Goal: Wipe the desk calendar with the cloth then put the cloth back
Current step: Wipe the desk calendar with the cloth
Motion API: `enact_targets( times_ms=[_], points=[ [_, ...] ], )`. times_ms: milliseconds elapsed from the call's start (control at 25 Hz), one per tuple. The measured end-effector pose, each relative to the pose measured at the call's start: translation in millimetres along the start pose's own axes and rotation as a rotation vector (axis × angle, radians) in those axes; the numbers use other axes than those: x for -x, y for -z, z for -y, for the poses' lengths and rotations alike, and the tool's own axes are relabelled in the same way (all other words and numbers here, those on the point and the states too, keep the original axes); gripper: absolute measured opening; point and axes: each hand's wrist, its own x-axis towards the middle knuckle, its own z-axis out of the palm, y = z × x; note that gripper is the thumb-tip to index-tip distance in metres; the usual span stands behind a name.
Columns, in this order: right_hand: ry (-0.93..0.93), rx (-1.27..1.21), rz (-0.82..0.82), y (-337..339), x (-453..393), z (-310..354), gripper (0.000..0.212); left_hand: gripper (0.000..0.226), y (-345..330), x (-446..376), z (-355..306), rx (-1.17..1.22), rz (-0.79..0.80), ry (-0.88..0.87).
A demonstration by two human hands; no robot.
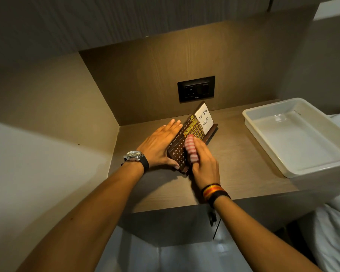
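Observation:
A dark wooden desk calendar (195, 126) with a white "To Do List" card stands on the brown desk (243, 154). My left hand (159, 144), watch on the wrist, lies flat against the calendar's back and left end, thumb at its lower corner. My right hand (203, 163) presses a folded red-and-white striped cloth (190, 149) onto the calendar's front face, over the date numbers. The cloth hides part of the face.
A white plastic tray (253, 122) sits at the desk's right end, overhanging the front edge. A black wall socket (196, 88) is on the back panel above the calendar. White bedding (334, 232) lies lower right. Side panels enclose the niche on the left.

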Motion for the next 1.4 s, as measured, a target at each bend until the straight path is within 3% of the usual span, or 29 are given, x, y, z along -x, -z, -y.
enact_targets(
  times_ms=[120, 320, 560, 680, 760, 840, 920, 1080, 1160, 1280, 1400],
  points=[
    [-0.149, -0.100, -0.077, -7.8, -7.6, 18.7, 0.066, 0.144, 1.9, -1.4, -4.8, -0.015, 0.005, 0.020],
    [0.092, -0.033, 0.092, -3.8, 41.8, 14.4, 0.067, 0.136, 0.4, -0.7, -4.6, -0.011, -0.018, 0.017],
    [-0.052, -0.080, -0.038, 8.2, -13.3, 37.9, 0.061, 0.141, 1.0, 0.6, -18.1, 0.032, -0.005, 0.078],
    [0.116, -0.077, 0.091, -0.6, 33.2, 43.7, 0.065, 0.118, 1.0, 3.1, -16.3, 0.038, -0.028, 0.069],
    [0.156, -0.070, 0.120, 9.4, 31.1, 30.5, 0.062, 0.122, 0.9, 2.9, -18.0, 0.034, -0.020, 0.063],
    [0.015, -0.097, 0.020, 19.0, 2.0, 26.4, 0.057, 0.138, 0.8, 1.3, -24.7, 0.035, -0.003, 0.080],
    [-0.059, -0.124, -0.030, 21.0, -11.6, 37.0, 0.056, 0.140, -0.7, 0.5, -29.6, 0.064, -0.013, 0.109],
    [0.171, -0.097, 0.155, 14.1, 37.2, 27.2, 0.063, 0.117, -6.1, 3.2, -27.6, 0.069, -0.048, 0.103],
    [0.144, -0.090, 0.133, 24.5, 25.7, 7.7, 0.058, 0.129, -6.1, 1.3, -27.2, 0.039, -0.030, 0.104],
    [-0.048, -0.128, 0.004, 33.1, -18.6, -1.9, 0.049, 0.146, -3.2, -2.4, -28.9, 0.028, 0.003, 0.118],
    [-0.034, -0.129, 0.008, 21.4, -2.9, 0.9, 0.052, 0.148, -2.5, -2.5, -33.2, 0.011, -0.001, 0.134]
  ],
)
